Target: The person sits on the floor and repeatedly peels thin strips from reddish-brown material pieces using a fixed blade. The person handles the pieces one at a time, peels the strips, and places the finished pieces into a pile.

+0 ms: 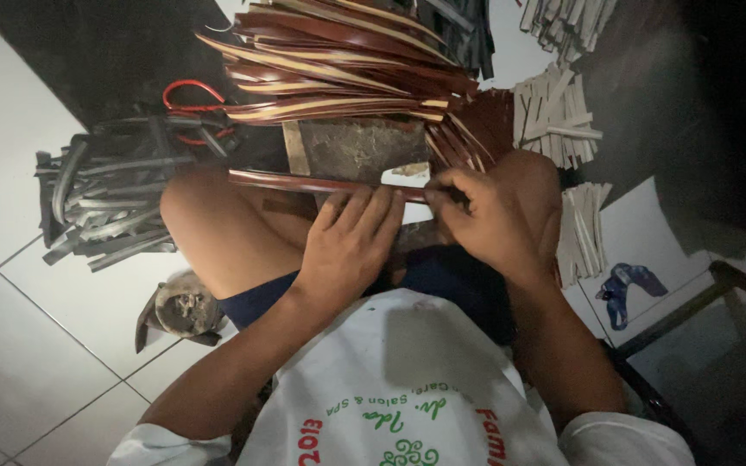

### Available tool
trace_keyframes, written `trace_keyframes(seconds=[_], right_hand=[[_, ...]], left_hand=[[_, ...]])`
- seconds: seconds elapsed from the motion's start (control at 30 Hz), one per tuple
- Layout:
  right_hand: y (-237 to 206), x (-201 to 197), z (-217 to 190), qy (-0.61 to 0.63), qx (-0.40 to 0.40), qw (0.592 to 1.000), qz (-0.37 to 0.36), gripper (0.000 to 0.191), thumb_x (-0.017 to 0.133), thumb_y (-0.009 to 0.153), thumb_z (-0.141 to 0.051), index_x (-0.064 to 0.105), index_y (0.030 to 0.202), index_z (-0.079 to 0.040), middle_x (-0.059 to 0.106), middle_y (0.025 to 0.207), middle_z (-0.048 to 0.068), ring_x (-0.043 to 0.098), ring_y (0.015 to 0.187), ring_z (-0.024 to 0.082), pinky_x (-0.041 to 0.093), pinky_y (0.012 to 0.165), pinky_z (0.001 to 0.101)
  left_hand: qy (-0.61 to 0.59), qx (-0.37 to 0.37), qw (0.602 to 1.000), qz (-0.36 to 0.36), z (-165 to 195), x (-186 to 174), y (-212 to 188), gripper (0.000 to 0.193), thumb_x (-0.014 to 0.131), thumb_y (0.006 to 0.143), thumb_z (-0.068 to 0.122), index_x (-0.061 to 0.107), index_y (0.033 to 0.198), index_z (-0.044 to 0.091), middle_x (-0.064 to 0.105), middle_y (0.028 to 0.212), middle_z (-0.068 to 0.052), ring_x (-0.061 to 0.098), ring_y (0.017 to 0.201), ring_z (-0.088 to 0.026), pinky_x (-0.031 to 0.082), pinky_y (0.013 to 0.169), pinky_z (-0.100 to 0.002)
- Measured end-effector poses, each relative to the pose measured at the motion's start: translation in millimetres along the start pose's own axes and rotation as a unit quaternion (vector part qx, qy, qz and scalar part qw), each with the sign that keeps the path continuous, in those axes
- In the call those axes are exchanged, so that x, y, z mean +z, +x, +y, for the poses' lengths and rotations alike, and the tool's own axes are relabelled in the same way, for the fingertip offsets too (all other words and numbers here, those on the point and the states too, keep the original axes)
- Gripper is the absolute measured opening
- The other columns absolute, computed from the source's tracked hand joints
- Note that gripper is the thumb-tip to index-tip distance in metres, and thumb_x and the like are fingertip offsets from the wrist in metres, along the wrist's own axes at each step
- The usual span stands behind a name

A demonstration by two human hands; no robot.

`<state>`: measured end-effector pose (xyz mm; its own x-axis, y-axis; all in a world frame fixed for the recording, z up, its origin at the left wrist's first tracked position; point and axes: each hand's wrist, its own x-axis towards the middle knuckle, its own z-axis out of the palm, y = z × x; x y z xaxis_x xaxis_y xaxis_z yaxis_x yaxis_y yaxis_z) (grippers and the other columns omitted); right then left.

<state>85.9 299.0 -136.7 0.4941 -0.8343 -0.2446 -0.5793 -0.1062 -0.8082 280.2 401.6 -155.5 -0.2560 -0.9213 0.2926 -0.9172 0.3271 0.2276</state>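
I sit on the floor with bent knees. My left hand (351,246) presses flat on a long reddish-brown strip (274,180) that lies across my lap over a worn board (360,148). My right hand (481,216) pinches the same strip at its right end, beside a small white piece (407,177). Whether a tool is in the right hand I cannot tell. A fan of several curved reddish-brown strips with pale edges (338,69) spreads out beyond the board.
A heap of dark grey strips (110,194) lies on the white tiles at left, with red-handled scissors (192,99) behind it. Pale short strips (554,116) are stacked at right. A small round tin (181,306) sits by my left thigh.
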Motion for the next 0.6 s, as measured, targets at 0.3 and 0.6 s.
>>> trace_keyframes(seconds=[0.3,0.6], right_hand=[[-1.7,1.6,6.5,-0.073,-0.035,0.996,0.026,0.016,0.075,0.092,-0.011,0.071,0.104,0.0,0.072,0.092,0.013,0.068,0.068,0.018,0.052,0.058,0.0308],[-32.3,19.0,5.2,-0.294,-0.202,0.925,0.129,0.026,0.074,0.088,-0.008,0.075,0.114,-0.01,0.063,0.123,0.015,0.067,0.102,0.03,0.054,0.084,0.0426]], left_hand=[[-0.001,-0.016,1.0,0.009,8.5,3.9,4.5,0.042,0.06,0.096,0.02,0.063,0.137,0.009,0.061,0.121,-0.007,0.057,0.122,-0.025,0.041,0.108,-0.043],[-0.018,-0.002,1.0,0.013,0.1,1.6,1.6,0.048,0.061,0.091,0.02,0.065,0.136,0.004,0.064,0.123,-0.007,0.059,0.122,-0.026,0.044,0.108,-0.043]])
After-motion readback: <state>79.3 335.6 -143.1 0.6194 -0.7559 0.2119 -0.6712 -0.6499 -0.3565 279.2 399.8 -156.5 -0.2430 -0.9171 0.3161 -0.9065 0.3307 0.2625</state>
